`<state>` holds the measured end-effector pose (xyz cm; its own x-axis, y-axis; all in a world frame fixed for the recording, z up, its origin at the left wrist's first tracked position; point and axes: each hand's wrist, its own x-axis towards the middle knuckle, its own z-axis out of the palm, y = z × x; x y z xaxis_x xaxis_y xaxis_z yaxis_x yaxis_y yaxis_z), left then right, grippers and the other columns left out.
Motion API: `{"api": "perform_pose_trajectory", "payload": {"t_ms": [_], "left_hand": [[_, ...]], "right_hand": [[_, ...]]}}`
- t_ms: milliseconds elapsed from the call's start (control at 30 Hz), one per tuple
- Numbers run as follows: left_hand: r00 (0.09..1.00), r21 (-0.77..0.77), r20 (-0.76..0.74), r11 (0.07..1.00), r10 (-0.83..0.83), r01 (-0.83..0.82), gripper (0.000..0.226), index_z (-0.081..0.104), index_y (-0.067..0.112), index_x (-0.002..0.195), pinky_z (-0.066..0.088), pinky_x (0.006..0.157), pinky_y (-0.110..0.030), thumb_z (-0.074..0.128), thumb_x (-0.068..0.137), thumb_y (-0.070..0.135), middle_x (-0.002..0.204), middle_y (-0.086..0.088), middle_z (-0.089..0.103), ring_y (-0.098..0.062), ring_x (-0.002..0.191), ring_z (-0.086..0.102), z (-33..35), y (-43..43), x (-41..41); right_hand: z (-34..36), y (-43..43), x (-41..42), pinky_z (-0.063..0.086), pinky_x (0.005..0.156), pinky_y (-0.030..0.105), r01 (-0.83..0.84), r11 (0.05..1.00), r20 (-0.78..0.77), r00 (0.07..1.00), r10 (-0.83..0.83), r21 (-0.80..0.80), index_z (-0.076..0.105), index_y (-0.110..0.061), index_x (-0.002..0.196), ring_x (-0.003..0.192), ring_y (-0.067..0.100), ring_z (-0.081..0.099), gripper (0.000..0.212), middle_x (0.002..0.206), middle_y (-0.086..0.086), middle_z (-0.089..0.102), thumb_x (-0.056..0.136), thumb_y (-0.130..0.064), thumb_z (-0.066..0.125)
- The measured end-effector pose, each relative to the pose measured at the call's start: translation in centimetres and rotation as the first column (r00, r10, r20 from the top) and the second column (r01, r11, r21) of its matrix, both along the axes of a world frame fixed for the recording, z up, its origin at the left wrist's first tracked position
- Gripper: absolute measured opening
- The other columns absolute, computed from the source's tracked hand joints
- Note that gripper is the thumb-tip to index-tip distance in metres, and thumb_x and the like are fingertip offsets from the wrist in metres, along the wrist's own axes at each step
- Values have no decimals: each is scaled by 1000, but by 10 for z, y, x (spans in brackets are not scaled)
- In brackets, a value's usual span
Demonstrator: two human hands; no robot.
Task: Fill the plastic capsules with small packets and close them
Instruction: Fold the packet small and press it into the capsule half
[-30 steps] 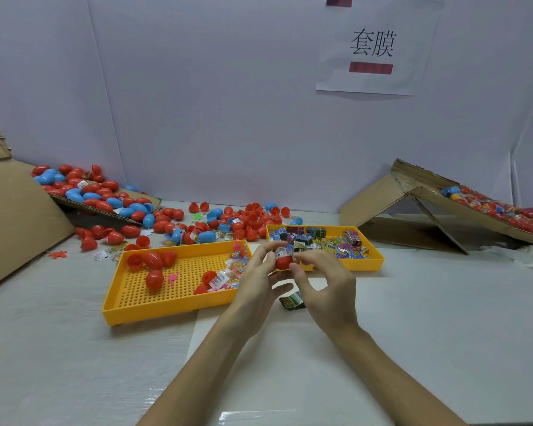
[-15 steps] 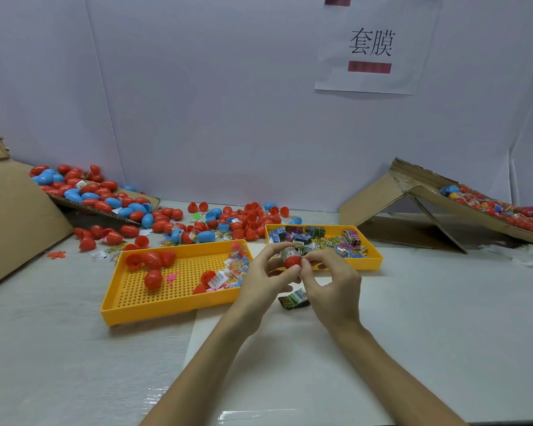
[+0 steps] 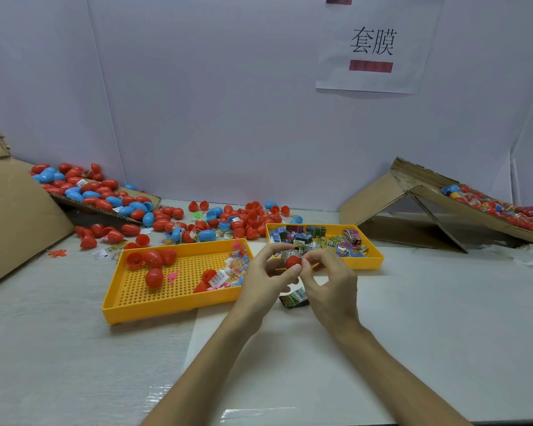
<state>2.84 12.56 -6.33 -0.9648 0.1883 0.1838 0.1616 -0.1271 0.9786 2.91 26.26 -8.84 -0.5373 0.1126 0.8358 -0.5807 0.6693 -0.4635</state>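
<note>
Stuffing packet [image 3: 290, 253] into capsule [image 3: 293, 261], by my read | left hand [image 3: 263, 279] and right hand [image 3: 331, 282] together, both pinching capsule above bench [image 3: 443, 302], near packet tray [image 3: 366, 263] | packet sticks out top | next: press in, fit cap

A red capsule [image 3: 293, 262] is held upright between the left hand [image 3: 263, 279] and the right hand [image 3: 331, 281], a printed packet [image 3: 290, 253] sitting at its top — a second packet [image 3: 294, 298], green and black, lies flat on the table [image 3: 443, 318] just beneath.

Even soft light — faint glare, wide-angle bowing
</note>
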Motion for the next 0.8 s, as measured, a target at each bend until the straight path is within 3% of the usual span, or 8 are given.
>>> {"api": "perform_pose_trajectory", "payload": {"t_ms": [200, 300, 500, 633, 800], "left_hand": [[1000, 13, -7, 1000, 17, -17, 28, 63, 33, 108, 54, 65, -16, 73, 90, 14, 100, -3, 72, -7, 73, 69, 0, 0, 1], [1000, 19, -3, 1000, 21, -21, 29, 63, 34, 109, 55, 67, -18, 74, 90, 15, 106, -3, 69, -12, 85, 69, 0, 0, 1], [998, 161, 57, 987, 1, -10, 33, 63, 26, 115, 57, 73, -23, 71, 89, 7, 116, -5, 66, -22, 103, 67, 2, -2, -2], [989, 285, 132, 958, -64, 24, 36, 61, 21, 116, 57, 77, -27, 71, 87, 1, 108, -7, 73, -25, 101, 72, 2, -4, -4], [989, 298, 134, 954, -69, 26, 39, 59, 14, 120, 59, 83, -32, 71, 86, 0, 114, -18, 69, -28, 102, 71, 2, -4, -4]], "right_hand": [[-2, 0, -1, 44, 67, 7, -9, 1000, 4, 1000, 9, 8, 64, -8, 87, 76, 6, 54, 8, 81, -1, 62, 86, -1, 68], [-1, -1, 0, 45, 65, 8, -23, 1000, 11, 1000, 23, 1, 64, -8, 86, 74, 7, 55, 9, 80, -2, 61, 87, 0, 69], [4, -2, 4, 48, 63, 18, -135, 966, 64, 986, 153, -223, 60, -22, 95, 78, 11, 62, 8, 85, -13, 63, 88, -21, 62], [4, -3, 7, 46, 62, 14, -149, 986, 50, 987, 153, -79, 59, -28, 111, 80, 7, 63, 34, 97, -12, 64, 82, -13, 71], [1, -4, 5, 43, 69, 6, -141, 988, -6, 990, 142, 60, 65, -15, 122, 87, -3, 59, 40, 108, -9, 64, 84, -2, 69]]}}
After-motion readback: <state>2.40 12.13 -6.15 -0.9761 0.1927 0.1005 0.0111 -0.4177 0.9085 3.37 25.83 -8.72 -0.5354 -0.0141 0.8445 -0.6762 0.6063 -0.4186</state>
